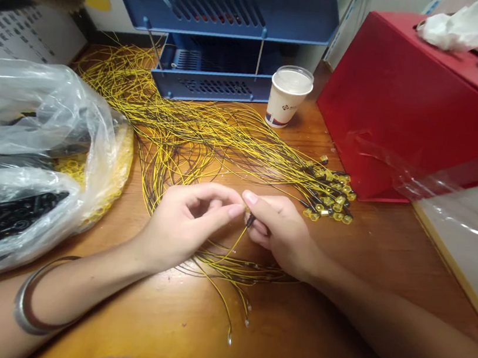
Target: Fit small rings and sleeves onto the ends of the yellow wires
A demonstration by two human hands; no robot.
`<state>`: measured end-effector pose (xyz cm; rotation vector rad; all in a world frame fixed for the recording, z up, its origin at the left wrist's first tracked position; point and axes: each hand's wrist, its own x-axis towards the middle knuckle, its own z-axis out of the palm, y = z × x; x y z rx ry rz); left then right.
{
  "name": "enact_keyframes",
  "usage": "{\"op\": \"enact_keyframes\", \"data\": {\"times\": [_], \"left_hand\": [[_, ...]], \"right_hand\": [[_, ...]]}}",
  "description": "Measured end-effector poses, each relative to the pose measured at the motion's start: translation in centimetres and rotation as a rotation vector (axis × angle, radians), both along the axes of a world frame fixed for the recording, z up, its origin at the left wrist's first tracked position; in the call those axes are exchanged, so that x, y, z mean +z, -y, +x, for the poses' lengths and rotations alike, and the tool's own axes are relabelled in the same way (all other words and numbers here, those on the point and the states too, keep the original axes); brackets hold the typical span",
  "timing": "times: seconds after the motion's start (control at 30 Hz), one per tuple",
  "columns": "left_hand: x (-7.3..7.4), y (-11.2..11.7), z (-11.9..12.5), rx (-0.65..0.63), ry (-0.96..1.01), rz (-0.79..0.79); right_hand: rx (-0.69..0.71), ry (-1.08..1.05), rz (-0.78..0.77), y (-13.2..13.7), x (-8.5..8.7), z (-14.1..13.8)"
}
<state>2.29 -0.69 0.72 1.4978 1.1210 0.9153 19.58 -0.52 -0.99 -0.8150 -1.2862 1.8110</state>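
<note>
My left hand (pixel 189 219) and my right hand (pixel 279 226) meet over the middle of the table, fingertips pinched together. Between them is the end of a yellow-and-black wire (pixel 237 241) with a black sleeve (pixel 251 221). A small yellowish piece sits at its tip, mostly hidden by my fingers. My right thumb and fingers close around the sleeved end, while my left thumb and forefinger pinch at the tip. Below my hands lie several loose wires (pixel 221 307) with small clear bulb-like ends. To the right, a bunch of wires ends in black sleeves and clear yellow caps (pixel 334 198).
On the left, plastic bags hold black sleeves (pixel 2 217) and yellow caps (pixel 107 184). A long wire bundle (pixel 193 125) spreads across the table (pixel 147 326). Behind stand a blue rack (pixel 227 8) and a paper cup (pixel 286 100); a red box (pixel 392 100) stands at the right.
</note>
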Motion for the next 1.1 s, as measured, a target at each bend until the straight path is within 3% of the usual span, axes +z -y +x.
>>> {"op": "enact_keyframes", "data": {"times": [0.57, 1.1], "left_hand": [[-0.01, -0.1, -0.11, 0.014, -0.017, 0.031], [0.0, 0.17, -0.06, 0.046, 0.015, 0.04]], "right_hand": [[0.005, -0.014, 0.058, -0.08, -0.01, -0.04], [0.016, -0.03, -0.05, -0.1, 0.2, -0.15]]}}
